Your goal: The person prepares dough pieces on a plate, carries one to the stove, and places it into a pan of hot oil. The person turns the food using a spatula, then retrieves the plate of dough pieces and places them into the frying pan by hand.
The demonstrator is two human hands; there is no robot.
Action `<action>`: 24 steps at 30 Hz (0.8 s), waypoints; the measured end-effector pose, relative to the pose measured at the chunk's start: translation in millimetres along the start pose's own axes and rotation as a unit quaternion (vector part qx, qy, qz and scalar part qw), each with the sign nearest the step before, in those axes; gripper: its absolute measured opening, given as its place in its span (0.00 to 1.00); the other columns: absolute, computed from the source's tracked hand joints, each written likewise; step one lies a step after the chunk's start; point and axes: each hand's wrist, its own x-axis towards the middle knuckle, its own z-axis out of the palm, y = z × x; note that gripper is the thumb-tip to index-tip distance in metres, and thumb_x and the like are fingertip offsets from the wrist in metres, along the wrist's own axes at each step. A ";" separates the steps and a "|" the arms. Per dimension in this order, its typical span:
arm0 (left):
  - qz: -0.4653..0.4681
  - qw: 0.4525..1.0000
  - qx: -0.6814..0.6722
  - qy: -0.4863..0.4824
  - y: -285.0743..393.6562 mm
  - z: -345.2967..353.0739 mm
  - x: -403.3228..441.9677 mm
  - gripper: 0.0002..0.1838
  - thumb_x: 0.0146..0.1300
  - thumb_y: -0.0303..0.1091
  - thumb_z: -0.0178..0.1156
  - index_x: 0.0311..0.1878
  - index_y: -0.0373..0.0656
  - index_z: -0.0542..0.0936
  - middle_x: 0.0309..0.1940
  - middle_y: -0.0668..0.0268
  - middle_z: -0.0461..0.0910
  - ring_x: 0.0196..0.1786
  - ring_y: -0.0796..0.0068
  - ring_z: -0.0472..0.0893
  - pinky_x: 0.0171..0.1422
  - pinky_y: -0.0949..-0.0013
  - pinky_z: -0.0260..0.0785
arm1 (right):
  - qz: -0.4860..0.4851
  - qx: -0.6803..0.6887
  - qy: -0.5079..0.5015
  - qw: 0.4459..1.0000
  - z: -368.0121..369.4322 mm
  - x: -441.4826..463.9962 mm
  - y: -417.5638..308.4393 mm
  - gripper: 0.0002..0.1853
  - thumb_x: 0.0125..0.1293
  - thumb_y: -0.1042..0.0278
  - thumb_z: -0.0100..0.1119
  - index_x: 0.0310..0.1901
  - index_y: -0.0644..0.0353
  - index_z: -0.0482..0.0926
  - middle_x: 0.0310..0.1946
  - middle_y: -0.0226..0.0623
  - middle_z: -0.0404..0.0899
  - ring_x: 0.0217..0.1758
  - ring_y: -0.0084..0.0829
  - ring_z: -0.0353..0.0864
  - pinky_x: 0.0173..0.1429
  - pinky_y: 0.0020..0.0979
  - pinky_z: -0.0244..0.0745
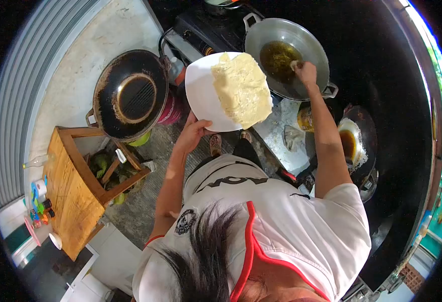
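My left hand (196, 132) grips the near edge of a white square plate (199, 90), thumb on top. A flat, pale yellow mass of dough (242, 90) covers the plate's right side. To the right, my right hand (305, 73) is over a large grey wok (309, 43), its fingers pinched together on a small pale piece, perhaps dough. Yellowish oil (280, 59) lies in the bottom of the wok, just left of my fingers.
A black pan (105, 98) stands at left above a wooden table (72, 189). Behind is a black stove (208, 30). Right of my right arm are a yellow tin (305, 118) and a dark pan with brown liquid (364, 131).
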 end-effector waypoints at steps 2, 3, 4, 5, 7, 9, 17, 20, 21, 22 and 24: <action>0.003 1.000 -0.005 -0.028 1.0 -4.4 1.4 0.32 0.55 0.23 0.53 0.63 0.42 0.54 0.52 0.60 0.69 0.49 0.65 0.77 0.46 0.61 0.76 | 0.002 -0.025 -0.018 1.000 -28.3 -13.1 -44.2 0.16 0.54 0.54 0.59 0.32 0.61 0.81 0.29 0.50 0.79 0.36 0.48 0.79 0.42 0.42 0.74; 0.005 0.999 -0.011 -0.043 1.4 -5.4 0.8 0.31 0.55 0.23 0.53 0.63 0.42 0.54 0.52 0.60 0.69 0.49 0.65 0.77 0.46 0.61 0.77 | 0.002 -0.041 -0.027 0.999 -38.1 -18.0 -55.1 0.16 0.54 0.54 0.59 0.33 0.61 0.81 0.29 0.50 0.79 0.36 0.48 0.80 0.43 0.42 0.74; 0.007 0.999 -0.011 -0.043 4.3 -4.3 -1.9 0.31 0.55 0.23 0.53 0.63 0.42 0.54 0.52 0.60 0.69 0.50 0.65 0.77 0.46 0.61 0.77 | -0.004 -0.040 -0.007 0.999 -38.5 -17.6 -55.4 0.16 0.54 0.56 0.59 0.34 0.62 0.81 0.29 0.50 0.79 0.35 0.47 0.80 0.41 0.40 0.74; 0.010 0.999 -0.011 -0.043 9.2 -2.0 -6.6 0.31 0.55 0.22 0.53 0.62 0.42 0.54 0.52 0.60 0.69 0.50 0.65 0.77 0.46 0.62 0.77 | -0.012 -0.039 0.014 0.999 -35.9 -13.6 -53.4 0.15 0.54 0.58 0.59 0.34 0.63 0.80 0.29 0.50 0.79 0.34 0.47 0.80 0.39 0.39 0.74; 0.016 0.999 -0.008 -0.044 21.3 -1.9 -10.0 0.32 0.54 0.22 0.53 0.63 0.42 0.54 0.52 0.60 0.69 0.50 0.65 0.77 0.47 0.61 0.76 | -0.036 0.018 0.057 0.998 -50.6 -9.1 -71.0 0.13 0.54 0.61 0.59 0.34 0.64 0.80 0.28 0.48 0.80 0.32 0.43 0.80 0.37 0.36 0.74; 0.017 0.999 -0.005 -0.045 25.0 -1.5 -17.4 0.32 0.54 0.22 0.53 0.63 0.43 0.54 0.53 0.60 0.69 0.50 0.65 0.76 0.48 0.61 0.76 | -0.066 0.127 0.095 0.985 -79.6 -19.3 -86.8 0.11 0.55 0.63 0.59 0.33 0.63 0.80 0.26 0.45 0.80 0.29 0.37 0.81 0.35 0.32 0.74; 0.004 0.999 -0.024 -0.045 24.4 18.7 -25.6 0.36 0.54 0.23 0.53 0.66 0.45 0.51 0.54 0.61 0.67 0.51 0.68 0.74 0.50 0.64 0.73 | -0.274 0.162 -0.001 0.948 -158.7 -158.3 -218.6 0.10 0.53 0.62 0.63 0.35 0.57 0.81 0.29 0.39 0.78 0.33 0.38 0.78 0.38 0.34 0.74; 0.035 0.998 -0.030 -0.047 11.6 46.1 -22.8 0.36 0.53 0.24 0.53 0.65 0.44 0.51 0.55 0.60 0.66 0.53 0.67 0.73 0.51 0.63 0.73 | -0.249 0.156 -0.024 0.956 -145.1 -181.6 -212.4 0.11 0.49 0.60 0.66 0.33 0.54 0.81 0.31 0.36 0.76 0.38 0.39 0.77 0.41 0.35 0.73; 0.042 0.997 -0.043 -0.048 7.4 52.6 -20.8 0.35 0.52 0.24 0.54 0.65 0.43 0.52 0.54 0.60 0.66 0.53 0.67 0.73 0.51 0.62 0.73 | -0.223 0.161 -0.023 0.961 -144.6 -185.4 -211.6 0.11 0.48 0.59 0.67 0.32 0.54 0.81 0.32 0.35 0.76 0.39 0.38 0.76 0.41 0.35 0.73; 0.049 0.996 -0.054 -0.050 4.4 57.9 -19.7 0.35 0.52 0.24 0.54 0.64 0.43 0.53 0.54 0.60 0.66 0.54 0.67 0.73 0.51 0.61 0.73 | -0.207 0.160 -0.006 0.965 -143.4 -187.2 -210.5 0.12 0.47 0.59 0.68 0.31 0.54 0.80 0.31 0.34 0.76 0.38 0.38 0.76 0.41 0.35 0.73; 0.053 0.996 -0.044 -0.048 0.7 67.1 -22.2 0.36 0.52 0.25 0.54 0.64 0.42 0.52 0.54 0.59 0.66 0.54 0.65 0.72 0.53 0.60 0.72 | -0.176 0.157 0.027 0.971 -142.2 -190.2 -209.6 0.12 0.45 0.59 0.69 0.29 0.55 0.79 0.31 0.34 0.76 0.37 0.37 0.75 0.40 0.35 0.72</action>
